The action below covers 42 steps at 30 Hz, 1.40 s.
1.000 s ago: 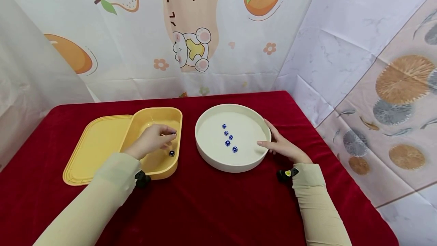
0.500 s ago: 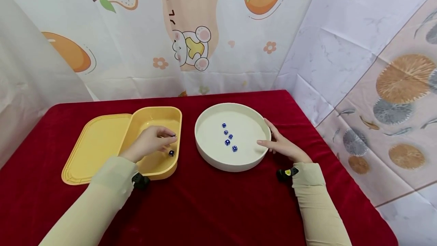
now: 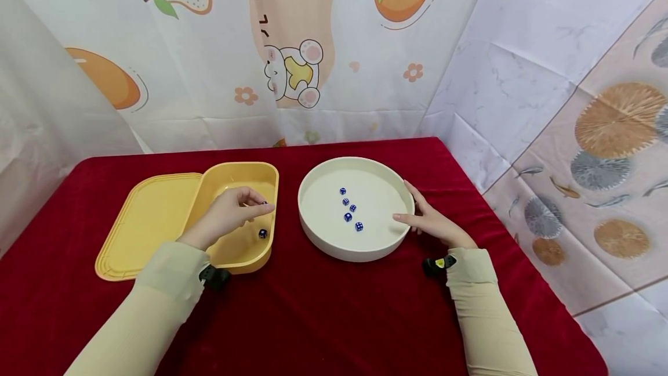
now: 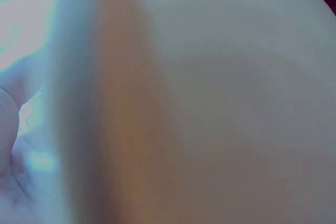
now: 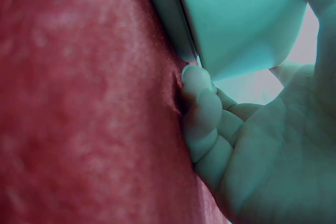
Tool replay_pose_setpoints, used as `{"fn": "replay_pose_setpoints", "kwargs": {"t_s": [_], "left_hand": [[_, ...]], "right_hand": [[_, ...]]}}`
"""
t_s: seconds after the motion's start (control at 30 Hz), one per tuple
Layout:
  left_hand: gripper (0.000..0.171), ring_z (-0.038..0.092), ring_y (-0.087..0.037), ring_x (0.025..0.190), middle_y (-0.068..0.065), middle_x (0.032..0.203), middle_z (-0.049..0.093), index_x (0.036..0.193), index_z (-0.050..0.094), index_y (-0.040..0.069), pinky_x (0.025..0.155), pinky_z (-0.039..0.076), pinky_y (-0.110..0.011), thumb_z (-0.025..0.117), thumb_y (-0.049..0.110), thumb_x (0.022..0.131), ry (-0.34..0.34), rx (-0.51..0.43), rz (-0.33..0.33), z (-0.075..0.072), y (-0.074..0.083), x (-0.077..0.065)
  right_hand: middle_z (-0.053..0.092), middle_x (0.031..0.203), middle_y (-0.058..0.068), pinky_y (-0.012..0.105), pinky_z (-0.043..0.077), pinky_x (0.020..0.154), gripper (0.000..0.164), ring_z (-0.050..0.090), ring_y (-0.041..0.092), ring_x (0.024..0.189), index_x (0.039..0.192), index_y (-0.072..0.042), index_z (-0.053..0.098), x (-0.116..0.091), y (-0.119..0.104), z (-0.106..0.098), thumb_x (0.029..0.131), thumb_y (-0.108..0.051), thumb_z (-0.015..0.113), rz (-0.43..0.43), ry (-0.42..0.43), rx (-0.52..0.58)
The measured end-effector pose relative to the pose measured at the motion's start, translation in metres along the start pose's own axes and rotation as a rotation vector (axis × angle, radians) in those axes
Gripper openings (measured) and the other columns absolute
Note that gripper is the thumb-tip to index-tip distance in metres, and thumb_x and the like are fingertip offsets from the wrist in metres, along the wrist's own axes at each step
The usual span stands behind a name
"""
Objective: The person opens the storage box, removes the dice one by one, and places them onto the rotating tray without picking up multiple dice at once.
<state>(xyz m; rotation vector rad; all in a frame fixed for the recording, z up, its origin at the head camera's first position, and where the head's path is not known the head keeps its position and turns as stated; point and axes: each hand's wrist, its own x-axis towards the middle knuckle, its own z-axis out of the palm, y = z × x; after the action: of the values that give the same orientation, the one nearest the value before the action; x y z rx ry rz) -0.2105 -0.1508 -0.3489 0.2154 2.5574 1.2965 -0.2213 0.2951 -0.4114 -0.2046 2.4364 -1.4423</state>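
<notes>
Over the yellow box (image 3: 223, 264) my left hand (image 3: 225, 214) pinches a small blue die (image 3: 264, 203) between thumb and fingers, which mostly cover it. Below the fingertips, a dark blue die (image 3: 263, 233) lies in the box near its right wall. My right hand (image 3: 432, 222) grips the right side of a round white tray (image 3: 334, 250), thumb over the rim and fingers along the outer wall. The right wrist view shows curled fingers (image 5: 202, 116) low beside the tray wall (image 5: 241, 24). Several blue dice (image 3: 348, 217) lie inside the tray. A blurred surface fills most of the left wrist view.
A flat yellow lid (image 3: 151, 219) lies left of the box, meeting its left edge. Both stand with the tray on a table covered in red cloth (image 3: 334, 318). Behind hangs a patterned white curtain (image 3: 209, 74), and another wall covering (image 3: 590, 161) rises on the right.
My left hand dips slightly, then rises a little with the die in its fingertips. My right hand stays on the tray, and the dice in the tray have not moved.
</notes>
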Motion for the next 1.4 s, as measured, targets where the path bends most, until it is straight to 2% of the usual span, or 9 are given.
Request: {"fn": "replay_pose_setpoints", "kwargs": {"t_s": [0.1, 0.43, 0.73, 0.9, 1.03, 1.23, 1.4], "left_hand": [[0.042, 0.059, -0.019, 0.082, -0.008, 0.092, 0.065, 0.103, 0.065, 0.008, 0.070, 0.049, -0.029, 0.073, 0.046, 0.088, 0.024, 0.007, 0.007, 0.000, 0.007, 0.001], [0.038, 0.059, -0.027, 0.087, -0.005, 0.096, 0.063, 0.109, 0.062, 0.006, 0.074, 0.050, -0.032, 0.070, 0.039, 0.091, 0.043, -0.059, 0.060, -0.001, 0.034, 0.001], [0.035, 0.060, -0.022, 0.089, -0.006, 0.103, 0.065, 0.118, 0.063, 0.008, 0.077, 0.050, -0.036, 0.064, 0.035, 0.096, 0.043, -0.107, 0.110, 0.005, 0.055, 0.005], [0.035, 0.061, -0.022, 0.089, -0.004, 0.103, 0.067, 0.119, 0.066, 0.011, 0.079, 0.051, -0.036, 0.064, 0.036, 0.096, 0.055, -0.122, 0.118, 0.009, 0.065, 0.013], [0.031, 0.059, -0.021, 0.084, -0.004, 0.098, 0.067, 0.116, 0.069, 0.012, 0.074, 0.052, -0.033, 0.066, 0.036, 0.095, 0.074, -0.140, 0.127, 0.014, 0.072, 0.021], [0.030, 0.057, -0.021, 0.083, -0.003, 0.091, 0.065, 0.113, 0.071, 0.015, 0.066, 0.049, -0.025, 0.069, 0.038, 0.093, 0.095, -0.147, 0.119, 0.023, 0.085, 0.029], [0.030, 0.060, -0.024, 0.091, -0.005, 0.099, 0.067, 0.113, 0.070, 0.015, 0.074, 0.051, -0.026, 0.069, 0.037, 0.093, 0.085, -0.154, 0.114, 0.033, 0.093, 0.035]], "right_hand": [[0.048, 0.112, 0.013, 0.028, 0.045, 0.060, 0.093, 0.050, 0.020, 0.066, 0.159, -0.034, 0.005, 0.001, 0.001, 0.000, 0.091, -0.032, 0.069, -0.006, 0.001, -0.002], [0.046, 0.098, 0.008, 0.027, 0.044, 0.061, 0.095, 0.047, 0.019, 0.066, 0.159, -0.035, 0.004, 0.000, 0.001, -0.001, 0.091, -0.035, 0.069, 0.015, -0.004, 0.001], [0.048, 0.099, 0.010, 0.027, 0.045, 0.061, 0.094, 0.048, 0.019, 0.066, 0.159, -0.037, 0.004, 0.000, 0.000, 0.000, 0.090, -0.036, 0.069, 0.021, 0.001, -0.007], [0.050, 0.090, 0.007, 0.027, 0.044, 0.062, 0.094, 0.048, 0.019, 0.067, 0.159, -0.037, 0.004, -0.002, 0.000, 0.000, 0.090, -0.037, 0.069, 0.023, -0.001, -0.007], [0.051, 0.082, 0.006, 0.027, 0.044, 0.062, 0.094, 0.048, 0.019, 0.067, 0.159, -0.035, 0.004, -0.002, 0.000, -0.001, 0.091, -0.036, 0.069, 0.017, -0.006, -0.011], [0.051, 0.086, 0.007, 0.027, 0.044, 0.061, 0.094, 0.049, 0.019, 0.067, 0.159, -0.035, 0.004, -0.001, 0.000, -0.002, 0.091, -0.034, 0.069, 0.013, -0.004, -0.011], [0.051, 0.092, 0.011, 0.028, 0.045, 0.060, 0.094, 0.050, 0.018, 0.066, 0.160, -0.033, 0.004, 0.000, 0.000, -0.001, 0.091, -0.032, 0.069, -0.006, -0.007, -0.013]]}}
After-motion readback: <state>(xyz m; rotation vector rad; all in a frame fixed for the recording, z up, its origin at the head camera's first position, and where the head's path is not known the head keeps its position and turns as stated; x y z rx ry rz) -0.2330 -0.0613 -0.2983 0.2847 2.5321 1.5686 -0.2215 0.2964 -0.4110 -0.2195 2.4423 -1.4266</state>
